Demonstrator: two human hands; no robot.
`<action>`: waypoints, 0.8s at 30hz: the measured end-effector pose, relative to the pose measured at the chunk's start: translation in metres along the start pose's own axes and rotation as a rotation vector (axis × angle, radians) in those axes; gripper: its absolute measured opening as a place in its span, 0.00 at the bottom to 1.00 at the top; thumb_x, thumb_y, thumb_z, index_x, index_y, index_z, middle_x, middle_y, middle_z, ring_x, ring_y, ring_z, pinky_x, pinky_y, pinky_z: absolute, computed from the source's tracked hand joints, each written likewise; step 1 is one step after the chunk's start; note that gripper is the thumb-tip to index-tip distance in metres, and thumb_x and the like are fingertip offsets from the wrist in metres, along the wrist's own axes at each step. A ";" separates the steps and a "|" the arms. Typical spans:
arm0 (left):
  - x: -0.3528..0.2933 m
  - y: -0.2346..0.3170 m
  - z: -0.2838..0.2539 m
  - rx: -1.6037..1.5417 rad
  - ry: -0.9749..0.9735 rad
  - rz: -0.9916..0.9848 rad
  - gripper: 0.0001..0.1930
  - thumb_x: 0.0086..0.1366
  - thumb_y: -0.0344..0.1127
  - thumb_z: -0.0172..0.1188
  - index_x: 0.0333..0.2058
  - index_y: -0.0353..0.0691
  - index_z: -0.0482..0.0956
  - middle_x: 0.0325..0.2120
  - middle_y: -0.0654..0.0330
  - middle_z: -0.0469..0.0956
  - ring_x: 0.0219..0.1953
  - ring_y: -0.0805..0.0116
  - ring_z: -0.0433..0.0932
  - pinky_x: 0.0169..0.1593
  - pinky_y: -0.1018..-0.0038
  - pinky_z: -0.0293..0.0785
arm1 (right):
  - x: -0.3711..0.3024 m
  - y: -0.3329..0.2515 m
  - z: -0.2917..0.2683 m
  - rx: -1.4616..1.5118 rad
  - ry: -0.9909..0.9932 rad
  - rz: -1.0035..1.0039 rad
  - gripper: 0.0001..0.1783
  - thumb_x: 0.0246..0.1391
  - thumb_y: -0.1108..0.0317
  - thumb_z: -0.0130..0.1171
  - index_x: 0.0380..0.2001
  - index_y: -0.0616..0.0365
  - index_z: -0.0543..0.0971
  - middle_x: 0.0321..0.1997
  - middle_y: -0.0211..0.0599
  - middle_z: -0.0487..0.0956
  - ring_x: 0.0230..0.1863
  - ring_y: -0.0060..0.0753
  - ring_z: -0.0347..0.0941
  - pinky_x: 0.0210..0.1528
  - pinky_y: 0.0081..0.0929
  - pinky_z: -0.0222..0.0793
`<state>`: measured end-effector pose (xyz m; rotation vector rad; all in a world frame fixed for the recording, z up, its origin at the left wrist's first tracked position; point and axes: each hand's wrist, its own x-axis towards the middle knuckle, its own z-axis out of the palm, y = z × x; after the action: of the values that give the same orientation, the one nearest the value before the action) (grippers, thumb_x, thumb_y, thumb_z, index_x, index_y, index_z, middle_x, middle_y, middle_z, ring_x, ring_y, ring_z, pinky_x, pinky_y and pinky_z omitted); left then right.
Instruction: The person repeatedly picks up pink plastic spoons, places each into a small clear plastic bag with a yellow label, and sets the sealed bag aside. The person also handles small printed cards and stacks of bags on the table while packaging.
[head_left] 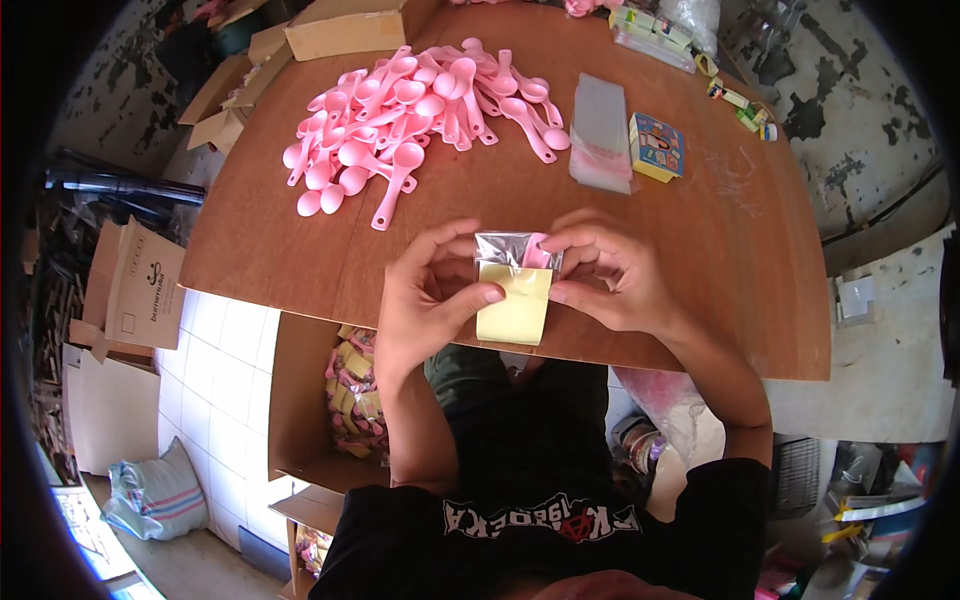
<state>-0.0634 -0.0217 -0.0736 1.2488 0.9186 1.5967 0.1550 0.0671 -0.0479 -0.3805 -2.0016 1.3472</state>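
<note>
Above the near edge of the table, both hands hold a small clear plastic bag (500,245). A pale yellow card (512,310) is at the bag's lower part, and a pink plastic spoon (537,252) shows through the film near the top right. My left hand (425,290) pinches the bag's left side, thumb lying on the card. On the right edge, the thumb and fingers of my right hand (615,280) are closed on the bag near its top. Most of the spoon is hidden behind the card.
A heap of pink spoons (408,92) lies across the wooden table (700,290). Right of it are a stack of clear bags (598,130) and a stack of printed cards (657,145). Left below the table, an open carton (305,400) holds filled packets. Tape rolls (748,120) lie far right.
</note>
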 end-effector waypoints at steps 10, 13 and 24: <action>-0.040 -0.016 -0.014 -0.039 0.086 0.028 0.34 0.50 0.14 0.69 0.57 0.32 0.68 0.36 0.55 0.79 0.37 0.67 0.83 0.41 0.76 0.82 | -0.008 -0.008 0.025 0.051 -0.094 0.001 0.31 0.45 0.84 0.67 0.54 0.61 0.70 0.54 0.39 0.68 0.46 0.25 0.75 0.50 0.25 0.77; -0.080 -0.005 -0.037 0.022 0.020 0.060 0.32 0.48 0.15 0.71 0.53 0.31 0.72 0.35 0.55 0.80 0.37 0.65 0.84 0.39 0.75 0.83 | -0.004 -0.007 0.012 -0.066 -0.124 -0.014 0.31 0.51 0.79 0.64 0.58 0.58 0.68 0.50 0.36 0.72 0.47 0.26 0.74 0.50 0.28 0.75; -0.162 0.003 -0.117 1.375 -0.005 -0.625 0.29 0.53 0.23 0.69 0.55 0.34 0.72 0.38 0.49 0.81 0.37 0.64 0.83 0.39 0.72 0.80 | 0.060 0.073 -0.116 -1.219 0.415 -0.175 0.05 0.50 0.70 0.62 0.29 0.55 0.85 0.35 0.35 0.80 0.40 0.43 0.74 0.45 0.41 0.68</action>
<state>-0.1621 -0.1793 -0.1481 1.5136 2.2832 0.3123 0.1807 0.2140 -0.0644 -0.8886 -2.1771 -0.2054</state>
